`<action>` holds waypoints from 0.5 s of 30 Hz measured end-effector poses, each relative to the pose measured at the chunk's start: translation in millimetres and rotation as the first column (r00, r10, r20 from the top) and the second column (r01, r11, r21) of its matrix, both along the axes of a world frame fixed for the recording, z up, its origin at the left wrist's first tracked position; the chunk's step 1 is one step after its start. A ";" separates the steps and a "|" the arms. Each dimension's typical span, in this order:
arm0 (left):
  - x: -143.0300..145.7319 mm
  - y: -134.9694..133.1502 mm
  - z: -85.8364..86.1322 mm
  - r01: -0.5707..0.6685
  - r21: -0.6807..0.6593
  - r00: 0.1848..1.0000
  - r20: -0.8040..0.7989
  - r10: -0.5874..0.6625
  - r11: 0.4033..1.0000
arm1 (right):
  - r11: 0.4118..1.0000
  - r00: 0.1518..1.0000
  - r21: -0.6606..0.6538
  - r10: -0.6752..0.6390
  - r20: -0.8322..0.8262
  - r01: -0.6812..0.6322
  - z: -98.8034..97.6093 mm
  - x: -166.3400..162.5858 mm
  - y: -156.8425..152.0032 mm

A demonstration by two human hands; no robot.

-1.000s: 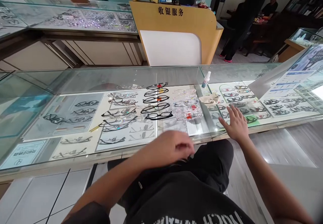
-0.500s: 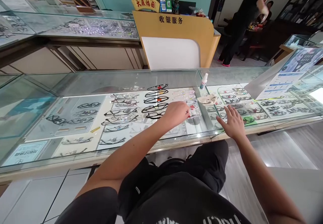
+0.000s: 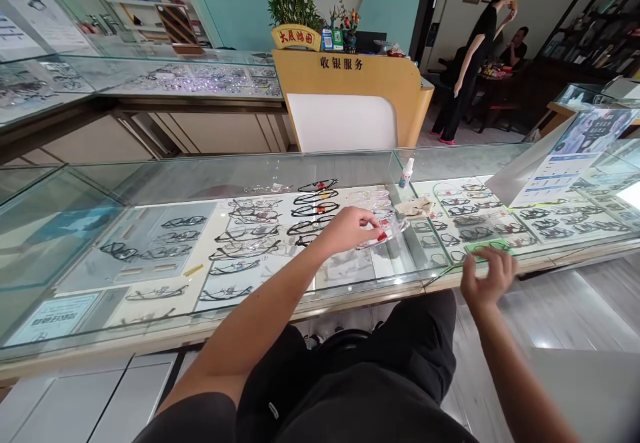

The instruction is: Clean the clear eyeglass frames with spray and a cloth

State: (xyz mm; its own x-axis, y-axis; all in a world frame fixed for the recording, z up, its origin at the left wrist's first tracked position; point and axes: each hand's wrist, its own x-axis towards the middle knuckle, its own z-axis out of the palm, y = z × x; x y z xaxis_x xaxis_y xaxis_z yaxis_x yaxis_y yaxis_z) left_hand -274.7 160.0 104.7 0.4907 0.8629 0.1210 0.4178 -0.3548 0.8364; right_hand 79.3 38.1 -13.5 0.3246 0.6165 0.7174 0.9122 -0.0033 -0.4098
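Clear-framed glasses [image 3: 397,228] with a red tag [image 3: 383,236] are held in the left hand [image 3: 354,226], over the glass display case [image 3: 200,176] and a little right of its middle. The case spans the view from side to side. Beyond it, across a gap, is a wooden counter [image 3: 345,123] with a white front panel. Farther beyond the case, toward its right, are a standing person [image 3: 465,63] in black and a seated person [image 3: 515,51]. A printed sign [image 3: 560,163] is propped on the right part of the case. Dark-framed glasses [image 3: 314,211] form a column near the middle of the case, the nearest partly hidden by the left hand. That hand's grip is narrow, thumb and fingers together at the tagged side; the exact contact is too small to tell. The right hand [image 3: 487,276] is at the case's near edge, fingers loosely bent and parted. On the case, beyond the held pair, are a beige cloth [image 3: 414,208] and, nearer its far edge, an upright white spray bottle [image 3: 406,173]
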 end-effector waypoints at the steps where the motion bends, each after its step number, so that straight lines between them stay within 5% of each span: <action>1: -2.7 2.8 1.7 -0.034 -0.039 0.994 0.103 0.038 0.999 | 0.994 0.997 0.074 -0.072 -0.040 0.074 -15.4 1.6 -16.7; 3: -6.8 7.7 6.1 -0.118 -0.123 0.944 0.294 0.150 0.985 | 0.977 0.970 0.067 -0.193 -0.148 0.204 -52.0 4.0 -50.9; 5: -9.5 11.5 10.4 -0.203 -0.189 0.860 0.435 0.267 0.961 | 0.948 0.939 -0.235 -0.266 -0.217 0.214 -90.3 4.9 -79.4; 7: -11.1 14.2 13.0 -0.262 -0.236 0.776 0.525 0.349 0.936 | 0.754 0.935 -0.647 -0.303 -0.185 0.117 -123.3 4.8 -96.2; 8: -11.7 15.3 13.5 -0.277 -0.256 0.745 0.552 0.376 0.926 | 0.676 0.934 -0.734 -0.301 -0.192 0.068 -136.4 5.2 -99.6; 11: -11.8 17.0 12.4 -0.280 -0.286 0.702 0.590 0.399 0.916 | 0.506 0.912 -0.863 -0.351 -0.212 -0.005 -160.5 11.7 -94.0; 15: -8.6 16.7 9.6 -0.273 -0.282 0.702 0.595 0.391 0.920 | 0.416 0.894 -0.897 -0.330 -0.304 -0.151 -162.0 31.9 -78.9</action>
State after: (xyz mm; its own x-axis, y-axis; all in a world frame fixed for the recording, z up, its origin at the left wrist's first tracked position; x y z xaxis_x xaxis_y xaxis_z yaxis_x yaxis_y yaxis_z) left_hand -283.2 176.7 114.3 0.0291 0.9898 0.1397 -0.1601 -0.1333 0.9781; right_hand 111.2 -40.8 -175.5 0.4997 0.7574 -0.4202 0.6431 -0.6494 -0.4059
